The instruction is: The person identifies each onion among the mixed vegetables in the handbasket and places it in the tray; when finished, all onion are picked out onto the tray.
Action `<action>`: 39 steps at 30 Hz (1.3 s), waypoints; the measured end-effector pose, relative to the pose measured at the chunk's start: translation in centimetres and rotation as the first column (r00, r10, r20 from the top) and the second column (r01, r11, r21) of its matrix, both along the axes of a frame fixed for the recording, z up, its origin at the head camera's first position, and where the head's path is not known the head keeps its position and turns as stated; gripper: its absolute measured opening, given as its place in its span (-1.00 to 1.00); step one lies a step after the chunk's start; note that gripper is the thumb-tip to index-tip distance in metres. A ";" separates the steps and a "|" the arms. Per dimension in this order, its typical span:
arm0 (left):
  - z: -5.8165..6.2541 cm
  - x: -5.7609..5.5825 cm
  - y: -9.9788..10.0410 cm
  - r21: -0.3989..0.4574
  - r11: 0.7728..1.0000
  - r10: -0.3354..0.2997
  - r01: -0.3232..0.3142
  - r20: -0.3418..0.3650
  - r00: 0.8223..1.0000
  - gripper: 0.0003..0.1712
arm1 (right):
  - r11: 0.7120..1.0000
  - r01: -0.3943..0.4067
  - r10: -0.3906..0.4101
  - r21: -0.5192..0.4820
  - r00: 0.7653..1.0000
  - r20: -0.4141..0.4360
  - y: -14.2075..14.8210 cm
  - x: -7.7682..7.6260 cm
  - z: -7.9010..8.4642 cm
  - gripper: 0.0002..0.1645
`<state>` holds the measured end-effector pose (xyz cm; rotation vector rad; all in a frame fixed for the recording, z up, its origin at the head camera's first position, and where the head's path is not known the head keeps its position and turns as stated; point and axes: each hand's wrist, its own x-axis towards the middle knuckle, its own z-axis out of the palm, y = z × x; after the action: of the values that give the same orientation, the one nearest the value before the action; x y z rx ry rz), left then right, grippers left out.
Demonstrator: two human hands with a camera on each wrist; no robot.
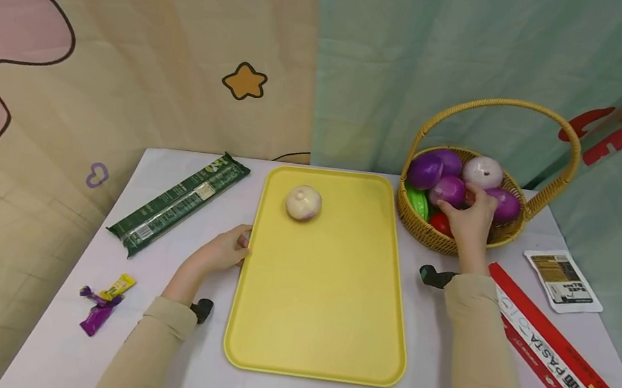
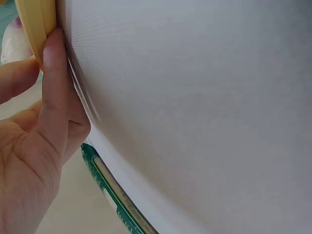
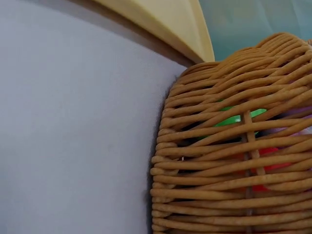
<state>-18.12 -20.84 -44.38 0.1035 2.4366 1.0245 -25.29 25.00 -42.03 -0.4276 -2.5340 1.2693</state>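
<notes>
A yellow tray [image 1: 329, 287] lies on the table, a whitish toy bulb with a purple tinge [image 1: 303, 203] near its far left corner. My left hand [image 1: 225, 249] pinches the tray's left rim; in the left wrist view the thumb and fingers [image 2: 54, 83] lie on either side of the tray edge [image 2: 36, 22]. Inside the wicker basket [image 1: 428, 234], my right hand [image 1: 473, 223] has thumb and fingers spread at a purple onion [image 1: 448, 191] and a small reddish-brown item; I cannot tell whether it grips either. The right wrist view shows only the basket side [image 3: 224, 175].
The basket also holds purple toy vegetables [image 1: 426, 171], a pale round one [image 1: 483, 172], a green [image 1: 417, 202] and a red piece [image 1: 441, 223]. A green packet [image 1: 178, 203] and wrapped candies [image 1: 101, 307] lie left; a red pasta box [image 1: 564, 361] and white pouch [image 1: 564, 281] lie right.
</notes>
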 end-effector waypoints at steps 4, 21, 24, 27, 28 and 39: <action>0.0 0.0 0.0 -0.004 1.000 0.002 -0.002 0.004 1.000 -0.33 | 0.997 -0.072 0.070 0.037 0.996 0.058 0.0 -0.3 0.0 0.04; -0.1 0.1 -0.3 0.031 1.000 -0.001 0.002 -0.017 1.000 -0.34 | 0.986 0.075 -0.092 -0.151 0.990 -0.111 -1.1 0.3 0.2 -0.04; -0.1 0.0 -0.2 0.037 0.999 -0.006 0.006 -0.014 1.000 -0.33 | 0.958 0.060 -0.106 -0.279 0.982 -0.154 -1.9 1.4 0.9 -0.07; -0.1 0.0 -0.2 0.029 1.000 -0.003 0.004 -0.015 1.000 -0.33 | 0.924 -0.043 -0.041 -0.379 0.977 -0.210 -3.8 2.3 1.8 -0.13; -0.1 0.0 -0.2 0.027 1.000 -0.001 0.002 -0.016 1.000 -0.34 | 0.912 -0.091 -0.001 -0.400 0.974 -0.225 -4.7 2.5 2.0 -0.15; -0.2 0.2 -0.1 0.047 0.999 0.015 -0.014 -0.015 1.000 -0.34 | 0.840 -0.330 0.372 -0.431 0.928 0.014 -13.1 1.9 -0.7 -0.12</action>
<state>-17.90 -20.99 -44.60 0.1098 2.4312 1.0919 -23.35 11.88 -42.71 -0.1025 -2.4803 1.9998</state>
